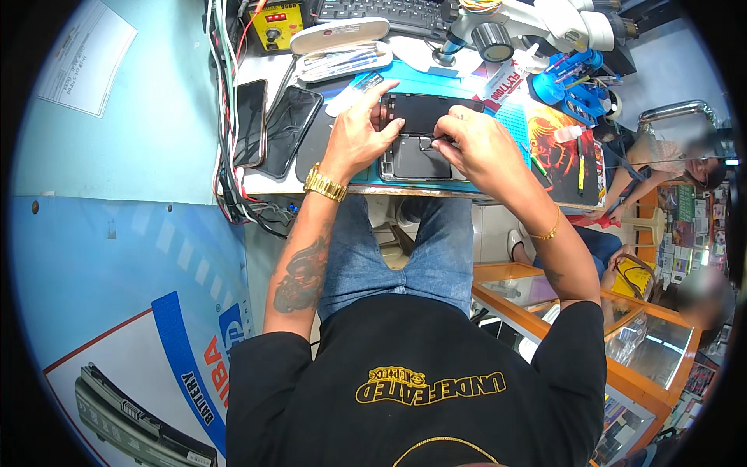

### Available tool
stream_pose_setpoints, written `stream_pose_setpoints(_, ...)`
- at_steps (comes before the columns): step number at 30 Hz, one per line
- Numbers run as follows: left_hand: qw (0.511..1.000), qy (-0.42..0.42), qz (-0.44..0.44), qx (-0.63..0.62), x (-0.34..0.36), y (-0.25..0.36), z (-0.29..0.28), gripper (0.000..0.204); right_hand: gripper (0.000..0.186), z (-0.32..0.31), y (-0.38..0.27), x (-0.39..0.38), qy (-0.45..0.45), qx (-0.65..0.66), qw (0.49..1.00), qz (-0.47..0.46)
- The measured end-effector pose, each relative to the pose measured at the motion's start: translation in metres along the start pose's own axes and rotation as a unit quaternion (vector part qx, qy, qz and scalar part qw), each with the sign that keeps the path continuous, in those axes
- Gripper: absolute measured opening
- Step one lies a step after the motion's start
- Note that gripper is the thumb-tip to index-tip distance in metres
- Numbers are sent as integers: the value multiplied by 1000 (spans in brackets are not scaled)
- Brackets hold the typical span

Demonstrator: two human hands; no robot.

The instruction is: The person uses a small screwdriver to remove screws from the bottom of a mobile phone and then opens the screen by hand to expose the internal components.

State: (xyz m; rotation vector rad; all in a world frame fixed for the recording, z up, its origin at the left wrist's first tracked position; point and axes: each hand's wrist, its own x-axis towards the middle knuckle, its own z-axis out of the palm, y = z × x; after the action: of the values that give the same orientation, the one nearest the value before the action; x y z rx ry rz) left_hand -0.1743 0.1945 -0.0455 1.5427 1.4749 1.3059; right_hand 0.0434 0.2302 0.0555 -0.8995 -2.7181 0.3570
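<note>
An opened smartphone lies before me on the bench, its dark upper half (424, 115) beyond its lower body (420, 162), where internal parts are exposed. My left hand (360, 132) is at the left edge of the upper half, thumb pressed on its border and index finger stretched away; the other fingers are partly hidden. Over the middle of the phone, my right hand (473, 148) is closed in a pinch near the seam between the halves. What sits between those fingertips is too small to name.
Two dark phones (289, 128) (250, 123) lie to the left beside bundled cables (226, 140). Beyond the work are an open pen case (342, 62), a keyboard (385, 12) and a microscope (498, 35). A glue tube (506, 84) and blue tool holder (572, 78) stand right. People sit farther right.
</note>
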Motion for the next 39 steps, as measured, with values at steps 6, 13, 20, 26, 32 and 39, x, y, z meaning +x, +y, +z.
stream_pose_setpoints(6, 1000, 6, 9, -5, 1, -6, 2, 63, 15, -2, 2, -2, 7, 2, 1000, 5)
stream_pose_setpoints(13, 1000, -3, -1, 7, 1, -1, 0, 63, 14, -3, 3, -2, 3, 7, 1000, 14)
stream_pose_setpoints(20, 1000, 6, 11, -17, 1, -5, 2, 63, 15, 1, 5, -1, 20, 7, 1000, -7)
stream_pose_setpoints(26, 1000, 4, 7, -7, 1, -5, 2, 63, 16, 0, 4, -1, 11, 8, 1000, -5)
stream_pose_setpoints(32, 1000, -23, 8, 7, 1, -8, -1, 65, 18, -5, 0, 16, -54, -40, 997, 21)
stream_pose_setpoints(39, 999, -18, 0, -28, 3, 0, 1, 63, 34, -10, 14, 26, -121, -21, 991, -56)
